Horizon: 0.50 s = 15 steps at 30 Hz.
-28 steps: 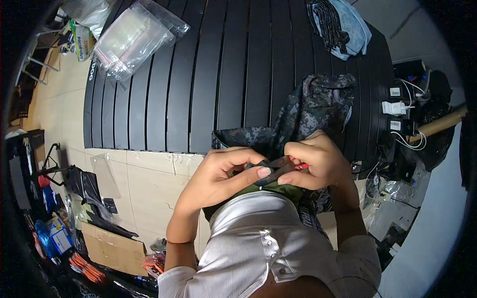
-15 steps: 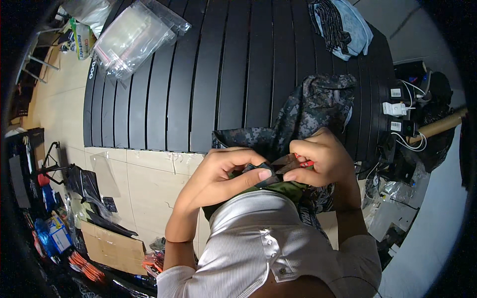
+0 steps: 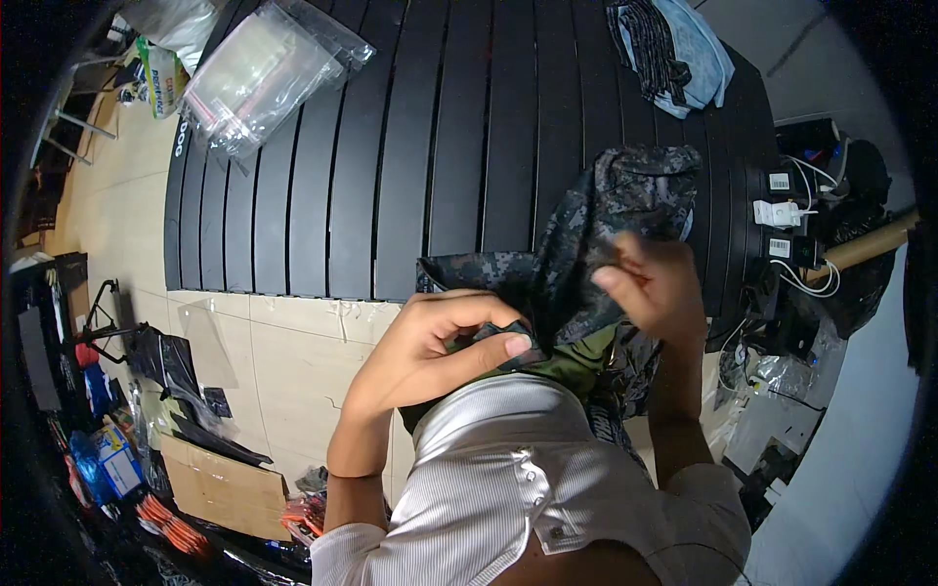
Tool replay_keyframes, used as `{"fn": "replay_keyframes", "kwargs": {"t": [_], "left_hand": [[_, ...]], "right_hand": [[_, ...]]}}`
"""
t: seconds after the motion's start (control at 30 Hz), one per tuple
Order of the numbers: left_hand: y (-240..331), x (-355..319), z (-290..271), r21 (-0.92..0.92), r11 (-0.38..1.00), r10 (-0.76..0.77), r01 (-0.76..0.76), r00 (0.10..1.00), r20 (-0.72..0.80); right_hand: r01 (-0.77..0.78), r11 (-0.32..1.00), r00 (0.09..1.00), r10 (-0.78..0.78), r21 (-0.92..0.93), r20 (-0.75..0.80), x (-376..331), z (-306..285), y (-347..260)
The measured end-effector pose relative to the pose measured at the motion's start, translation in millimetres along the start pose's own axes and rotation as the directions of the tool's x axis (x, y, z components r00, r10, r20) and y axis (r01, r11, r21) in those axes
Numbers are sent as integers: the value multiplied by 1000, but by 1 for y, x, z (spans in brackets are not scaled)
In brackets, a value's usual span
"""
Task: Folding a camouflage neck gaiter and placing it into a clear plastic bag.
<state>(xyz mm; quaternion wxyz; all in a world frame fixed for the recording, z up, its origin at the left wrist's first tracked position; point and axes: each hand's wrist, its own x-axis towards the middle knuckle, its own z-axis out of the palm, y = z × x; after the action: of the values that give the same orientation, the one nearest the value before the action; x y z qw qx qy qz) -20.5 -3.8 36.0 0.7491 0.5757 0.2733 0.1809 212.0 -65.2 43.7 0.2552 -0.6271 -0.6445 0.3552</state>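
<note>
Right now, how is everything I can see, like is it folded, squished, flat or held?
Left hand: closed, pinching dark cloth
Right hand: fingers bent, blurred; can't tell if it holds anything
Camouflage cloth: rumpled, partly on the black table
Clear plastic bags: lying in a pile
Blue cloth: bunched up
Cardboard: lying flat
</note>
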Motion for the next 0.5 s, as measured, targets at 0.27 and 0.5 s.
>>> {"fn": "replay_keyframes", "kwargs": {"t": [0.27, 0.5], "left_hand": [[-3, 2, 1, 9, 999, 49, -49, 998, 31], [-2, 0, 4, -10, 1000, 28, -28, 1000, 1]], "right_hand": [[147, 979, 959, -175, 141, 222, -13, 5, -13], [184, 959, 948, -232, 216, 220, -6, 16, -11]]}}
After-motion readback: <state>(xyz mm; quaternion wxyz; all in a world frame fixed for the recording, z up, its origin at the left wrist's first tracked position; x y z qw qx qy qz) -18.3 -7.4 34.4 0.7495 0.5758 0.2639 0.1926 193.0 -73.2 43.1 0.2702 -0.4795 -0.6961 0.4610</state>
